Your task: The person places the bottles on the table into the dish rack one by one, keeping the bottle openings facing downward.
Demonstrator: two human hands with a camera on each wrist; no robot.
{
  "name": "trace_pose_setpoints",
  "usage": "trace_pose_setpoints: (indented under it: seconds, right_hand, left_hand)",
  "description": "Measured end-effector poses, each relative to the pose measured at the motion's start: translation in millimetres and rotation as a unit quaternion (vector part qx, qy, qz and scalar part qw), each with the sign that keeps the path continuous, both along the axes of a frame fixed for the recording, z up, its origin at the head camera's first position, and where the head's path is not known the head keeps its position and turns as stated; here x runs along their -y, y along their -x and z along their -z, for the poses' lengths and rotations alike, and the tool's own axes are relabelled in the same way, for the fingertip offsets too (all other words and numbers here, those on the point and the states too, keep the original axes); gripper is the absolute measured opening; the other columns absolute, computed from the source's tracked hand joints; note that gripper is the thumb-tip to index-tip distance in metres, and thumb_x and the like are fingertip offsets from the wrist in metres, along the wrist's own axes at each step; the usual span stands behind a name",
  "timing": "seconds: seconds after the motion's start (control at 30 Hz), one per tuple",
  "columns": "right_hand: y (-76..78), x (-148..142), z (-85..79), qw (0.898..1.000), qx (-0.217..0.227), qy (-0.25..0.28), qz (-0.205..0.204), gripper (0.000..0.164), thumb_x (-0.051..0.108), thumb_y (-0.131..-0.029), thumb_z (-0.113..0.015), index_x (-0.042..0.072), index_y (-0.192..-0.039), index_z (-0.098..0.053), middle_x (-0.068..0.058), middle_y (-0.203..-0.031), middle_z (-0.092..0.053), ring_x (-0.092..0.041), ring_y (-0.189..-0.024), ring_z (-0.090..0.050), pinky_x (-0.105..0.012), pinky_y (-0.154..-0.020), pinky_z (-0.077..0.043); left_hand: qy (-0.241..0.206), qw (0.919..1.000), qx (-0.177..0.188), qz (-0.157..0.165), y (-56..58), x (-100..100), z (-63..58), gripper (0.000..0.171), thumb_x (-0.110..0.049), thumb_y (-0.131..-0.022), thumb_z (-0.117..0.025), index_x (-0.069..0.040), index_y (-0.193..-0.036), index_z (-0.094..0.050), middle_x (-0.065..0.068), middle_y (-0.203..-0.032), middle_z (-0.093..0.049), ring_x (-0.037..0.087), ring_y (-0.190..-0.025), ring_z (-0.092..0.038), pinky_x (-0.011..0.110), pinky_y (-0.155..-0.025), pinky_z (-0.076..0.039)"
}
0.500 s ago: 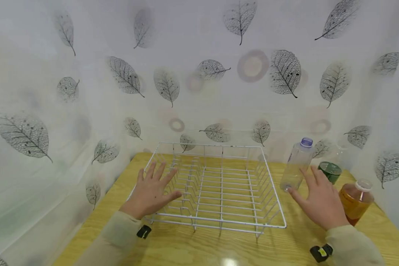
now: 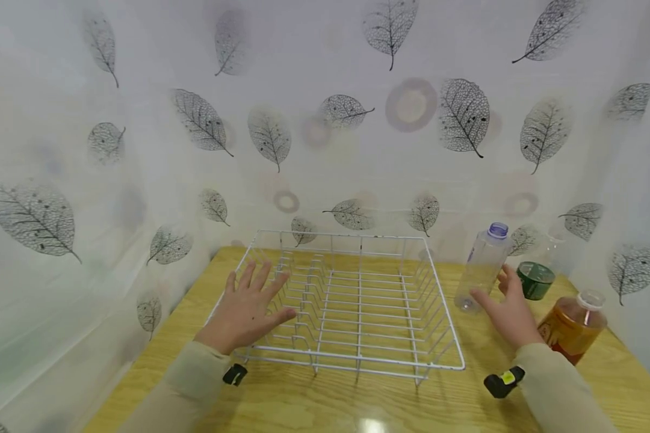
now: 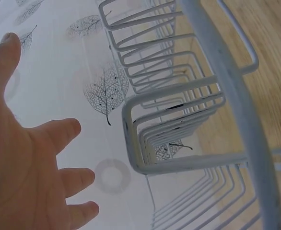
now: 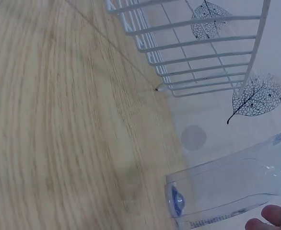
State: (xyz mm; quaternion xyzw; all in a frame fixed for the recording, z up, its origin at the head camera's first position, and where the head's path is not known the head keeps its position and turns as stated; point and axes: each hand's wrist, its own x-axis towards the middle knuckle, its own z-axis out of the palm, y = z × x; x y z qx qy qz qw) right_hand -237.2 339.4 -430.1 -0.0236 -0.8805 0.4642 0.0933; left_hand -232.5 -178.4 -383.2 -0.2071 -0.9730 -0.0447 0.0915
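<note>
Your right hand [image 2: 511,313] is at the tall, clear plastic bottle with the purple-tinted neck [image 2: 482,267], which stands upright on the yellow wood-grain table [image 2: 303,409] just to the right of the white wire rack [image 2: 359,359]. Your thumb and fingers are parted, with the thumb toward the bottle's near side and the fingers toward its right side. The right wrist view shows the bottle running between fingertips at the frame's edge; you have a gap on one side there, and whether any fingertip on the other touches the plastic cannot be told.

Your left hand [image 2: 244,310] is well apart from the bottle, with the rack between them. You have it spread palm-down at the rack's left side, thumb pointing inward, and the left wrist view shows its fingertips clear of the wires, holding nothing.

Beyond your right fingers stands a short, round, dark green container [image 2: 536,281], and right of your right wrist is a squat amber bottle with a clear neck [image 2: 571,331].
</note>
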Motion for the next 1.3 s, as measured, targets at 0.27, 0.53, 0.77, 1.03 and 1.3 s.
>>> trace_pose_setpoints:
  seconds: [0.27,0.53,0.77,1.03,1.3]
  right_hand:
    - [24.8,-2.5,11.8,0.997,0.069,0.026,0.015,0.113,0.056,-0.098,-0.060,0.005,-0.158,0.022,-0.042,-0.158,-0.006,-0.058,-0.144,-0.013,-0.071,-0.111,-0.019]
    - [40.7,-2.5,23.0,0.997,0.073,0.022,0.012,0.110,0.055,-0.098,-0.060,-0.002,-0.159,0.012,-0.044,-0.153,-0.020,-0.057,-0.141,-0.023,-0.068,-0.112,-0.025]
    - [45.2,-7.8,32.9,0.995,0.098,0.023,0.005,0.110,0.063,-0.096,-0.057,-0.005,-0.159,0.002,-0.040,-0.154,-0.023,-0.055,-0.141,-0.026,-0.067,-0.111,-0.028]
    - [43.2,-7.2,31.1,0.995,0.098,0.025,0.004,0.104,0.063,-0.096,-0.056,-0.005,-0.159,-0.009,-0.036,-0.154,-0.028,-0.053,-0.139,-0.031,-0.066,-0.109,-0.032]
    - [30.9,-3.3,26.0,0.997,0.066,0.040,0.006,0.097,0.057,-0.099,-0.055,-0.007,-0.158,-0.011,-0.037,-0.153,-0.029,-0.053,-0.139,-0.032,-0.065,-0.108,-0.034]
  left_hand:
    - [0.003,1.0000,0.001,0.005,1.0,-0.6,-0.1,0.083,-0.073,-0.096,-0.043,-0.026,-0.162,-0.028,0.019,-0.166,-0.016,0.046,-0.151,-0.006,0.073,-0.114,-0.009]
    - [-0.005,1.0000,0.005,0.005,1.3,-0.5,2.9,0.080,-0.069,-0.097,-0.046,-0.023,-0.161,-0.032,0.020,-0.165,-0.018,0.046,-0.151,-0.007,0.073,-0.113,-0.009]
    - [-0.012,0.9998,0.010,0.010,1.6,-4.0,1.9,0.081,-0.071,-0.097,-0.044,-0.025,-0.162,-0.029,0.019,-0.166,-0.015,0.045,-0.151,-0.004,0.072,-0.114,-0.007]
    - [-0.002,1.0000,0.008,0.004,2.9,-1.5,-0.5,0.081,-0.071,-0.097,-0.044,-0.027,-0.162,-0.026,0.018,-0.166,-0.012,0.044,-0.151,-0.004,0.072,-0.114,-0.007]
    - [-0.006,0.9999,0.007,-0.005,1.1,0.4,-0.8,0.086,-0.080,-0.094,-0.032,-0.030,-0.163,-0.025,0.018,-0.166,-0.013,0.045,-0.151,-0.005,0.072,-0.114,-0.006]
